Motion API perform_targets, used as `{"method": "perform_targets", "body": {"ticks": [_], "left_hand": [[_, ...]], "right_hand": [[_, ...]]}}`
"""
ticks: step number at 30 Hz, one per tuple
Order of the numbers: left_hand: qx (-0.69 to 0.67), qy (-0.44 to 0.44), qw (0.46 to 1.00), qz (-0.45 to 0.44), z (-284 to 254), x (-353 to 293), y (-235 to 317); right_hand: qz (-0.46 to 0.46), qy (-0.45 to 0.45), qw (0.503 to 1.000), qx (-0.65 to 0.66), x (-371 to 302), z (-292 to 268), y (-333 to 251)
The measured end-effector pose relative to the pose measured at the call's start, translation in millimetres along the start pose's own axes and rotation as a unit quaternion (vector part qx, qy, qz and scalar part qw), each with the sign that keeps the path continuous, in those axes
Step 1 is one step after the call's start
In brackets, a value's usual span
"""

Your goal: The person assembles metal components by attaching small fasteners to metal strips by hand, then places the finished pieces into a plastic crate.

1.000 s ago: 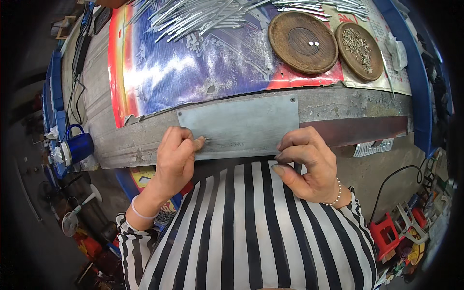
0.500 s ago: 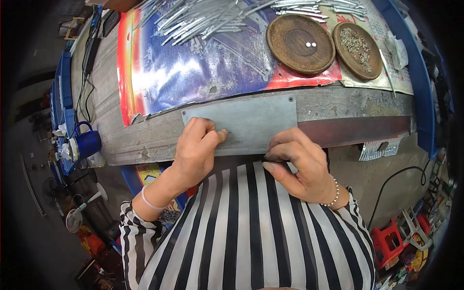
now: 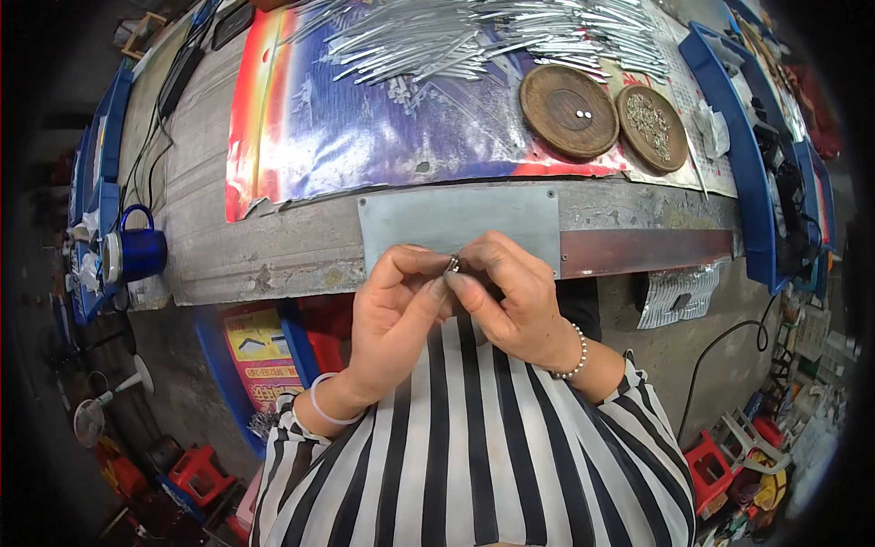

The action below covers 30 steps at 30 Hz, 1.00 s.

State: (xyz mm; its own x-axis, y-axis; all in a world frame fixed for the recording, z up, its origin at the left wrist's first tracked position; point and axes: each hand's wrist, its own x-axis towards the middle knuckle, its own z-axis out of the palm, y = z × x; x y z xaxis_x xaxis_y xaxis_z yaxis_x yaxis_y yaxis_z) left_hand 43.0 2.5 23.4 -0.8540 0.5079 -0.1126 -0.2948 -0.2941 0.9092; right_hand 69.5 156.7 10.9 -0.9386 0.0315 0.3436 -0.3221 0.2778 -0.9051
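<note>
A small shiny metal piece [image 3: 453,265] sits between my fingertips, too small to name further. My left hand [image 3: 394,310] pinches it from one side with thumb and forefinger. From the other side my right hand [image 3: 512,299] pinches at the same piece, its fingers curled. Both hands are held together in front of my striped shirt, over the near edge of a grey metal plate [image 3: 419,212] fixed to the bench. My fingers hide part of the piece.
Beyond the plate lies a colourful printed sheet [image 3: 319,155] with a heap of thin silver metal strips [image 3: 410,50]. A brown round dish [image 3: 556,137] holds two white discs; another dish [image 3: 673,157] holds tiny metal parts. A blue mug [image 3: 144,253] stands left, a blue bin [image 3: 756,210] right.
My left hand has lifted off the metal plate, and my right hand has moved left to meet it. The small metal piece now shows between their fingertips.
</note>
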Motion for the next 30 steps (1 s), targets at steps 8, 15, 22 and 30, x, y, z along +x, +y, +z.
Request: {"method": "perform_targets", "body": {"ticks": [8,15,22,30], "left_hand": [[0.051,0.047,0.990,0.123,12.6,-16.3,-12.6],[0.050,0.044,0.980,0.186,7.8,-21.1,-25.0],[-0.030,0.035,0.982,0.181,7.7,-25.7,-34.1],[-0.006,0.062,0.981,0.186,10.3,-28.0,-30.1]], "right_hand": [[-0.083,0.038,0.996,0.012,15.8,18.8,-4.8],[-0.169,0.075,0.975,-0.120,10.9,29.4,1.4],[0.004,0.038,0.994,0.103,5.3,25.5,-7.6],[-0.223,0.077,0.972,0.020,7.3,33.2,11.4]]}}
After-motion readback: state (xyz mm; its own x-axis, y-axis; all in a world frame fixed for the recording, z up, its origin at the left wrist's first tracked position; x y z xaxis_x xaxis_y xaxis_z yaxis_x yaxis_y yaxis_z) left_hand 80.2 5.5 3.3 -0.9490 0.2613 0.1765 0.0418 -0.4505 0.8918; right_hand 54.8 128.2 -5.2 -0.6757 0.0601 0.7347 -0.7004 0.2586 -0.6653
